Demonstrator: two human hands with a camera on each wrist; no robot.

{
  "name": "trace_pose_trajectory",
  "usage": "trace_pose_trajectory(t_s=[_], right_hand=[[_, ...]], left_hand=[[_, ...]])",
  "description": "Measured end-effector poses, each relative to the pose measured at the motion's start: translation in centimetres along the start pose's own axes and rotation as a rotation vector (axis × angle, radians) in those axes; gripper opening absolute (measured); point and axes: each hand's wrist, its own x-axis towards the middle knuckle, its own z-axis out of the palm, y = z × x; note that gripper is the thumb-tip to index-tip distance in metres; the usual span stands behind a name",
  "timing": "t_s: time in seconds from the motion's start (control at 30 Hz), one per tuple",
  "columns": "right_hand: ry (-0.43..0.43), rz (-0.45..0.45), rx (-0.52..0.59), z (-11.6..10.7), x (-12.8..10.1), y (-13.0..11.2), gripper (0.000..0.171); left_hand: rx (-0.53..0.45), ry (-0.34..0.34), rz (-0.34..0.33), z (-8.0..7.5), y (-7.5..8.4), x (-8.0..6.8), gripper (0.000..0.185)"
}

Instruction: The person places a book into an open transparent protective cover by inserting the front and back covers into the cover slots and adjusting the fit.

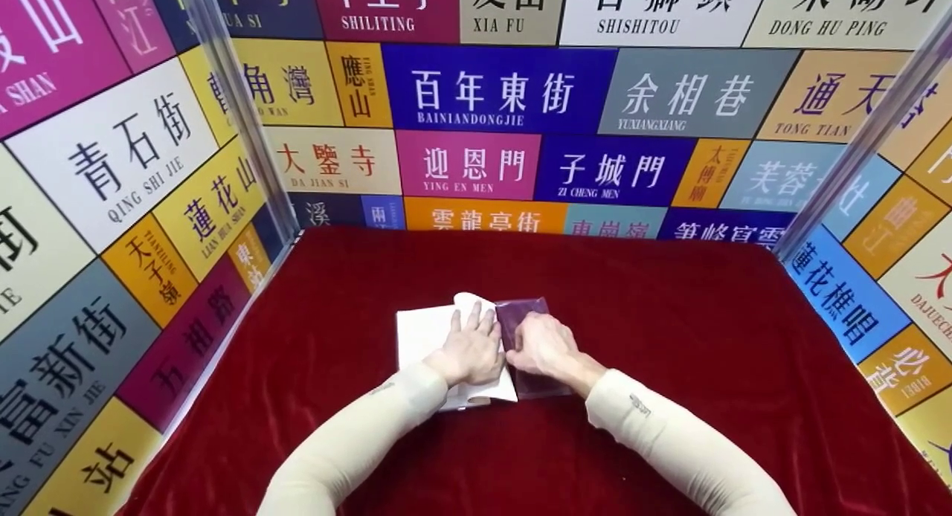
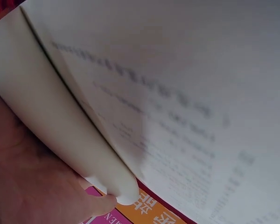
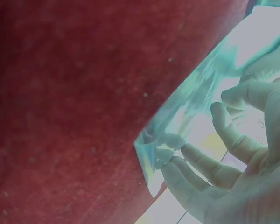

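Observation:
An open book with white pages point(image 1: 424, 330) lies on the red cloth, with one leaf curling up at its top edge. My left hand point(image 1: 474, 349) presses flat on the pages near the right edge, fingers spread. In the left wrist view a bent page point(image 2: 65, 102) bulges beside the fingers, and blurred print shows on the facing page point(image 2: 144, 112). To the book's right lies a clear plastic cover point(image 1: 532, 386), purplish over the cloth. My right hand point(image 1: 547, 343) is on it with curled fingers, thumb and forefinger pinching by the book's edge. Glossy plastic point(image 3: 191, 107) shows under its fingertips.
Dark red velvet cloth point(image 1: 632, 300) covers the table around the book. Upright panels point(image 1: 498, 88) printed with colourful place-name signs stand behind and on both sides, with clear corner strips point(image 1: 245, 107) where they meet.

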Motion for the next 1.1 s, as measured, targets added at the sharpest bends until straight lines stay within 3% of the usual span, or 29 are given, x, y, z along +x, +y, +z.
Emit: trace_pose_trajectory(t_s=[0.33, 1.1], right_hand=[[-0.066, -0.062, -0.092, -0.3, -0.5, -0.4, 0.024], [-0.129, -0.144, -0.084, -0.8, -0.8, 0.0, 0.02]], left_hand=[[0.01, -0.001, -0.016, 0.5, 0.4, 0.5, 0.072], [-0.053, -0.008, -0.055, 0.1, 1.3, 1.2, 0.074]])
